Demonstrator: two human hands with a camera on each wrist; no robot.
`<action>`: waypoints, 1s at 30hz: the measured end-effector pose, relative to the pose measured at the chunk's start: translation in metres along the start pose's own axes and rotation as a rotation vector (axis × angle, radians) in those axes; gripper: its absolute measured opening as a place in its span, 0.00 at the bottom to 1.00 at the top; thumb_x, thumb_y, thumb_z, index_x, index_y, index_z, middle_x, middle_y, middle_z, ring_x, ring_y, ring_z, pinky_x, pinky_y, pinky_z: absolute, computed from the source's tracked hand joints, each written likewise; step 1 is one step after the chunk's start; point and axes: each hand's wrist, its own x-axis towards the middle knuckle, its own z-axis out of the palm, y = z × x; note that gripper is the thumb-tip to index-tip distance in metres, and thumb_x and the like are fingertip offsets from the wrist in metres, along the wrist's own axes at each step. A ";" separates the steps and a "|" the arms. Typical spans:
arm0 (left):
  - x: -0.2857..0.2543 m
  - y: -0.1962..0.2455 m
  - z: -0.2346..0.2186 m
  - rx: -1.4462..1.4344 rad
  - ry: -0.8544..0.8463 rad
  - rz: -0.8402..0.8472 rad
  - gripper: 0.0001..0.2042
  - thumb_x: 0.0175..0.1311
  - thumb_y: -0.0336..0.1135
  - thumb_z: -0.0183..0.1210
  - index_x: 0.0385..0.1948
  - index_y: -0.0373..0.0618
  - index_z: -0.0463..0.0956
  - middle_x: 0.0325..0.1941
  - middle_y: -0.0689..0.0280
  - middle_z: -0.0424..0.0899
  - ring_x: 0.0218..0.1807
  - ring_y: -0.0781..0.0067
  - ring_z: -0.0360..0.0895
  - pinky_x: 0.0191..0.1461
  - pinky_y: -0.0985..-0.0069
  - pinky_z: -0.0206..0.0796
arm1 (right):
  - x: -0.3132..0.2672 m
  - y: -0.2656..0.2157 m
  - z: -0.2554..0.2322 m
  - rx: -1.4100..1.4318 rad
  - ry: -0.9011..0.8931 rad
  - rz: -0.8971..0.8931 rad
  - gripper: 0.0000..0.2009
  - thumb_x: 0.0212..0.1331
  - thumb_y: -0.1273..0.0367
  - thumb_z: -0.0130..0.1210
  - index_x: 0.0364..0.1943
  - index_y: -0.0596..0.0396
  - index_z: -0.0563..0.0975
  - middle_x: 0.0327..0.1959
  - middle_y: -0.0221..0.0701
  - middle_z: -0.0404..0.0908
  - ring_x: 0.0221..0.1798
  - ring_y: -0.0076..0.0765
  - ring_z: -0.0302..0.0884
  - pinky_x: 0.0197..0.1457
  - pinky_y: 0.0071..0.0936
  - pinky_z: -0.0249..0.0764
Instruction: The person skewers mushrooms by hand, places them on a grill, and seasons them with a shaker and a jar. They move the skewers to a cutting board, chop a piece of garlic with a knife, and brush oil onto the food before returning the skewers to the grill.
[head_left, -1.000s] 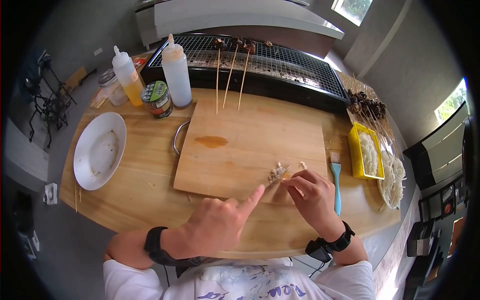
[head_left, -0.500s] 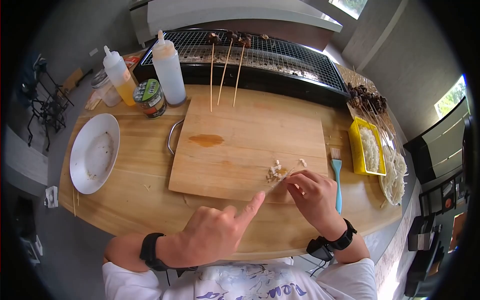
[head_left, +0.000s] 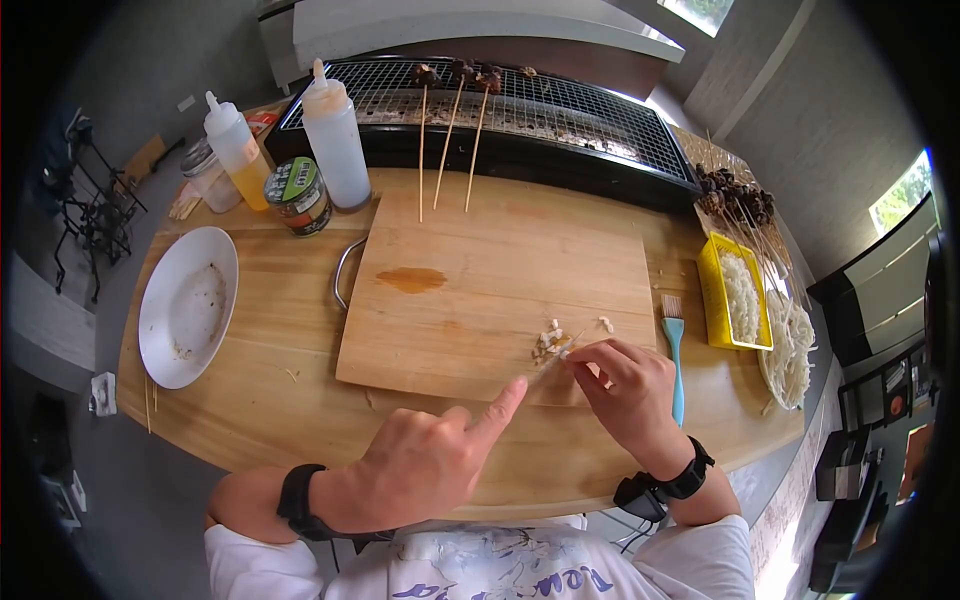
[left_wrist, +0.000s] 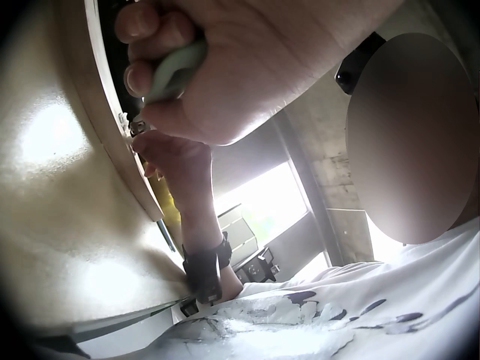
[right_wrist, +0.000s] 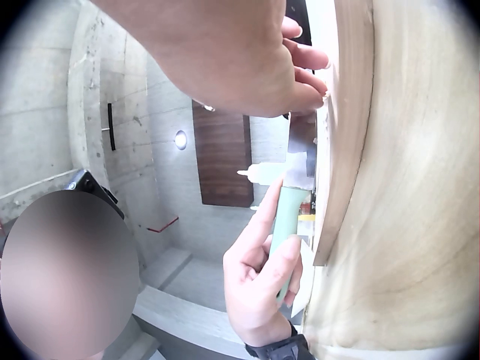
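My left hand (head_left: 425, 455) grips the pale green handle (right_wrist: 288, 217) of a knife, its index finger stretched forward along the top. The thin knife blade (head_left: 548, 373) slants over the near right part of a wooden cutting board (head_left: 480, 270). Beside the blade, my right hand (head_left: 630, 390) is bent down, thumb and fingertips pinching a small pale piece of food (head_left: 567, 355) mostly hidden by them. Chopped pale bits (head_left: 550, 340) lie on the board just beyond the blade, with a few crumbs (head_left: 606, 324) farther right.
Behind the board stands a grill (head_left: 560, 130) with several skewers (head_left: 472, 150) across its edge. Squeeze bottles (head_left: 338, 145) and a can (head_left: 298, 196) stand back left, a white plate (head_left: 190, 310) left. At right are a blue brush (head_left: 675, 370) and a yellow basket (head_left: 713, 295).
The knife blade has come slightly nearer to me, off the chopped bits, which now lie more spread out. Both hands stay in nearly the same place; the head view has shifted a little.
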 end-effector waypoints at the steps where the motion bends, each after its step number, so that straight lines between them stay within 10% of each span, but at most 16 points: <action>1: 0.000 0.000 -0.001 -0.003 0.005 0.000 0.33 0.44 0.26 0.56 0.59 0.41 0.61 0.13 0.66 0.67 0.12 0.70 0.68 0.15 0.74 0.62 | 0.000 0.000 -0.001 0.000 0.000 0.000 0.04 0.42 0.71 0.60 0.24 0.47 0.77 0.21 0.25 0.77 0.22 0.33 0.74 0.25 0.27 0.69; 30: 0.000 0.001 -0.001 0.006 0.002 0.016 0.33 0.43 0.26 0.56 0.59 0.42 0.62 0.12 0.68 0.65 0.10 0.73 0.66 0.13 0.75 0.60 | 0.006 0.006 -0.004 0.057 -0.071 0.092 0.03 0.41 0.69 0.62 0.21 0.48 0.79 0.20 0.23 0.77 0.27 0.31 0.72 0.28 0.29 0.69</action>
